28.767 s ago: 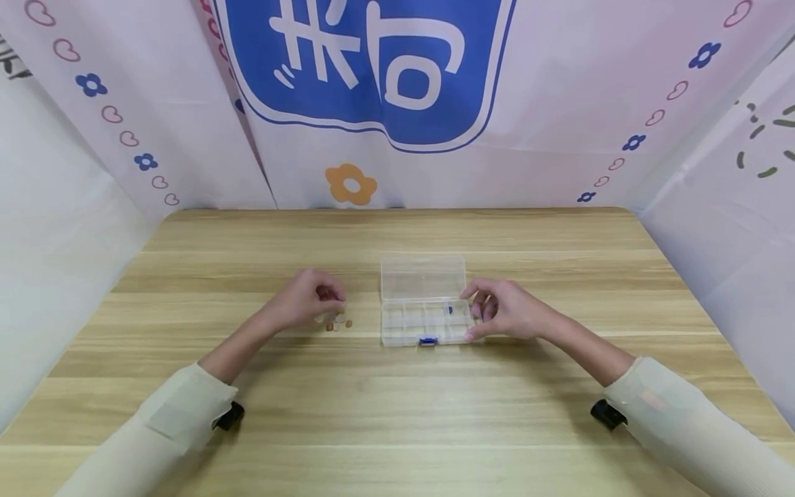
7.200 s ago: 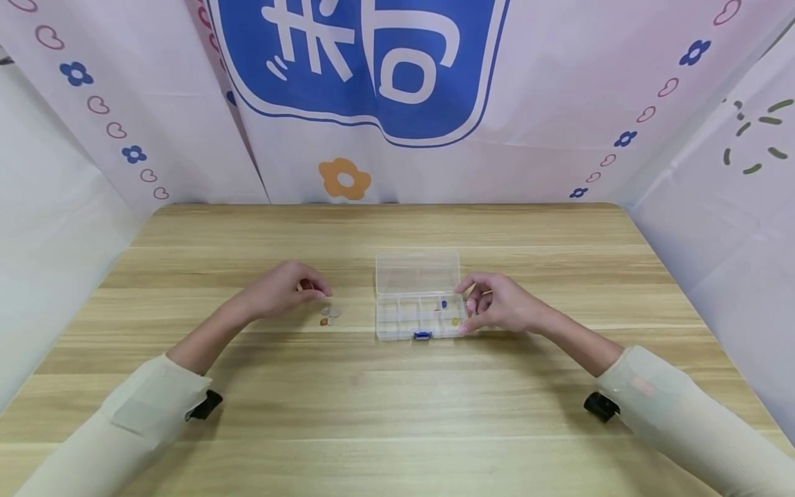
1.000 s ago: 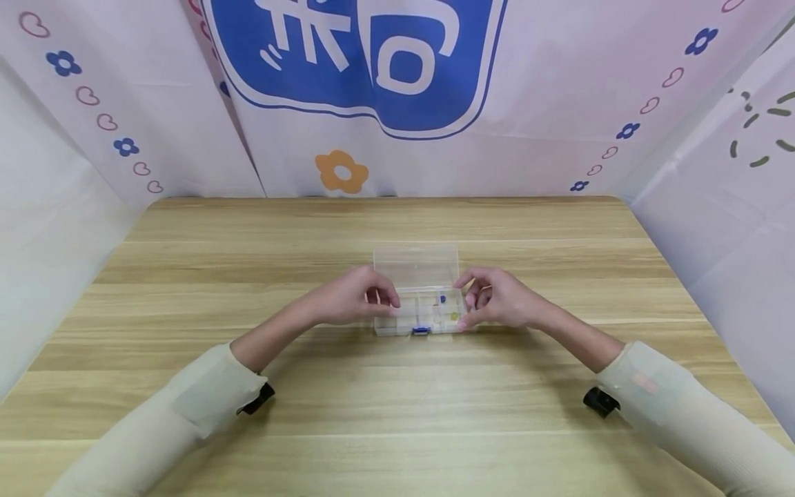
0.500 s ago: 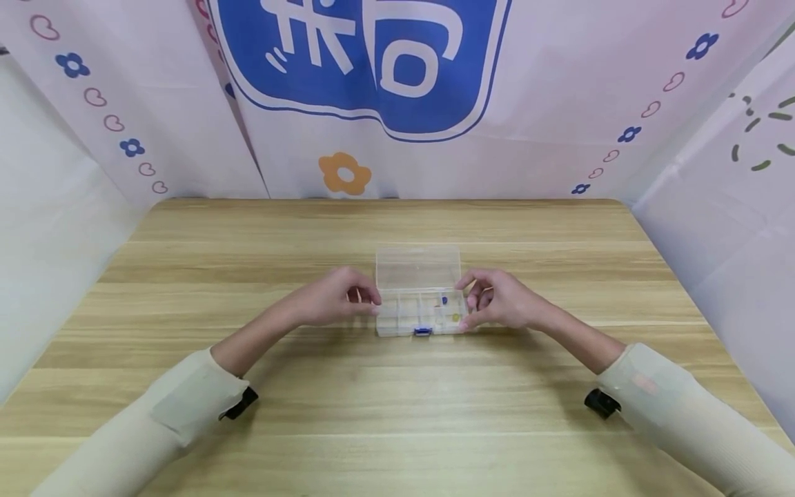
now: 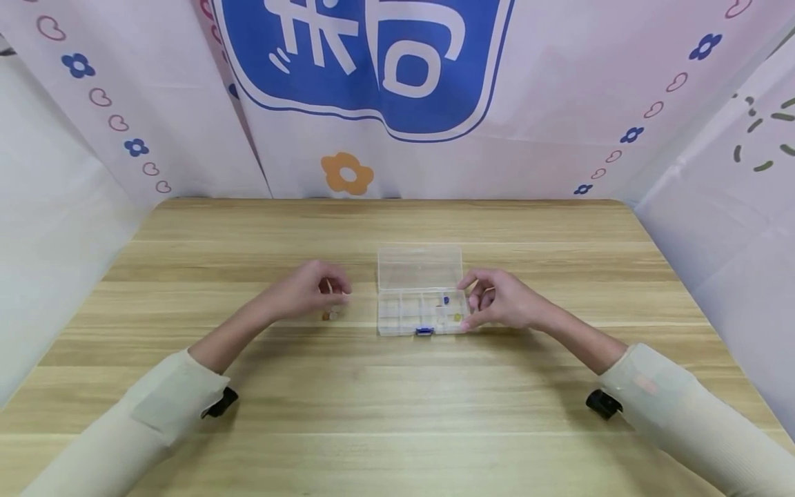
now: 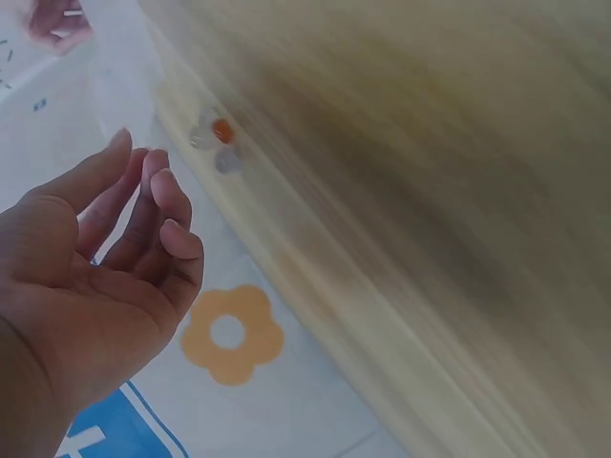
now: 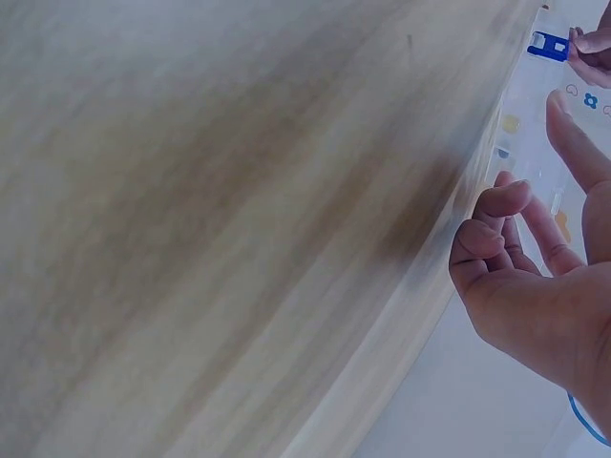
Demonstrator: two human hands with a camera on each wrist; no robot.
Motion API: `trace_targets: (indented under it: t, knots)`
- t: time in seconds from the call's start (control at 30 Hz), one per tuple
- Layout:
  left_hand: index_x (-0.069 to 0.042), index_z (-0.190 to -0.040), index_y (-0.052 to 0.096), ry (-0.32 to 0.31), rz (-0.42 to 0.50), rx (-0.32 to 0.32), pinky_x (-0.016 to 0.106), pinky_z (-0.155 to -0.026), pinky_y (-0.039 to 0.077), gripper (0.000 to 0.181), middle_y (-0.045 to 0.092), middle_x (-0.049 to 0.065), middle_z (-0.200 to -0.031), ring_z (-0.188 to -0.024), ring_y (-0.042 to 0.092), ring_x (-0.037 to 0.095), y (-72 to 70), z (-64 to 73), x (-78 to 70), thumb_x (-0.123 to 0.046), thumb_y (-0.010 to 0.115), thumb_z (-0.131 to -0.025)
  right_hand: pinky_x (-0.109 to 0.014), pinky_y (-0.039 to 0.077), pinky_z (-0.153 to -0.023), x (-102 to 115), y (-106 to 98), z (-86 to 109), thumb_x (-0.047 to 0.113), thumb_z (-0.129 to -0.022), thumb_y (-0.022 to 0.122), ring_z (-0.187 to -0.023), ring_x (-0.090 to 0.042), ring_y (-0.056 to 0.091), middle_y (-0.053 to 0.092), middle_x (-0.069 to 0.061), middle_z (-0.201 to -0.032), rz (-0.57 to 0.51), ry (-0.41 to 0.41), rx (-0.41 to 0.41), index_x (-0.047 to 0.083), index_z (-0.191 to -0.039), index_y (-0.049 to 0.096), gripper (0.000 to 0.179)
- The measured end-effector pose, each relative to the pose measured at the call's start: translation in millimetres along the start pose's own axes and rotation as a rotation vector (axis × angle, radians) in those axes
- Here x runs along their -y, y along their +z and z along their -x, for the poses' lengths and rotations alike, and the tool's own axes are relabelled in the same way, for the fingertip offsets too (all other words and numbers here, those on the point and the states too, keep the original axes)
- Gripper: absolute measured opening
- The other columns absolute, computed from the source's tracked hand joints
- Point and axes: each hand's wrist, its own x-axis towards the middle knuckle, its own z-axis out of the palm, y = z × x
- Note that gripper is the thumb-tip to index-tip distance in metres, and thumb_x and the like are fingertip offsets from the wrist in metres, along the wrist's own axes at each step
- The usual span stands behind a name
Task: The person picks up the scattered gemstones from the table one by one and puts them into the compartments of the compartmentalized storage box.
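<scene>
My left hand (image 5: 304, 290) hovers over a few small stones on the table, fingers loosely bent and thumb apart, holding nothing. In the left wrist view an orange stone (image 6: 223, 131) and pale, clear stones (image 6: 228, 160) lie close together beyond the fingertips. A clear plastic compartment box (image 5: 389, 325) stands to the right with its lid (image 5: 419, 268) laid back. My right hand (image 5: 509, 301) grips the box's right end, thumb at the front corner and index finger at the back. Inside the box are a blue stone (image 5: 446, 300) and a yellow stone (image 5: 457, 317) in right-hand compartments.
The box's blue latch (image 5: 424, 331) faces the front. A wooden table (image 5: 397, 400) carries everything. Behind it hangs a printed white cloth (image 5: 528, 124), and pale cloth walls (image 5: 714, 228) border the sides.
My left hand has moved left from over the box back to the stones, which show again beneath it. The right hand has stayed on the box's right end.
</scene>
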Motion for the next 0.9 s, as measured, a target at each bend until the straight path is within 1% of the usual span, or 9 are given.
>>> trace_targets:
  t: [0.1,0.23,0.43,0.63,0.9]
  knots:
    - [0.003,-0.096,0.073,-0.010,-0.011,-0.001,0.028,-0.067,0.052,0.004,0.069,0.006,-0.085,-0.073,0.060,0.016,-2.5,3.3,4.5,0.001,0.073,-0.094,-0.023,0.049,-0.063,-1,0,0.1,0.000,-0.075,0.092,-0.071,-0.019,0.056,0.061,-0.013,-0.087,-0.001,-0.004,0.003,-0.008,-0.124,0.059,0.059]
    - [0.002,-0.093,0.073,-0.022,-0.027,0.005,0.029,-0.068,0.052,0.003,0.070,0.006,-0.085,-0.075,0.061,0.016,-5.5,6.1,9.9,0.000,0.075,-0.093,-0.024,0.050,-0.063,-1,0,0.3,0.000,-0.075,0.092,-0.071,-0.019,0.056,0.061,-0.014,-0.087,-0.001,-0.006,0.005,-0.009,-0.124,0.059,0.060]
    - [0.001,-0.088,0.073,-0.019,-0.052,0.045,0.028,-0.069,0.053,0.004,0.071,0.005,-0.083,-0.077,0.063,0.017,-8.9,7.5,14.7,0.005,0.076,-0.089,-0.023,0.049,-0.063,0,0,0.6,-0.001,-0.075,0.091,-0.070,-0.019,0.056,0.062,-0.015,-0.087,-0.006,-0.003,0.005,-0.009,-0.124,0.059,0.060]
    - [0.002,-0.089,0.075,-0.049,-0.076,0.074,0.028,-0.068,0.052,0.004,0.072,0.003,-0.084,-0.076,0.062,0.016,-8.3,7.1,18.1,0.000,0.078,-0.090,-0.024,0.049,-0.063,0,-1,0.8,-0.001,-0.075,0.091,-0.070,-0.019,0.055,0.062,-0.014,-0.088,-0.008,0.007,0.004,-0.008,-0.125,0.060,0.059]
    - [-0.001,-0.086,0.075,-0.027,-0.065,0.083,0.028,-0.069,0.053,0.007,0.072,0.003,-0.083,-0.075,0.063,0.016,-7.2,7.5,19.8,0.003,0.076,-0.091,-0.024,0.049,-0.063,0,-1,0.8,0.000,-0.075,0.091,-0.070,-0.019,0.056,0.062,-0.014,-0.088,0.000,-0.002,0.007,-0.008,-0.125,0.060,0.060]
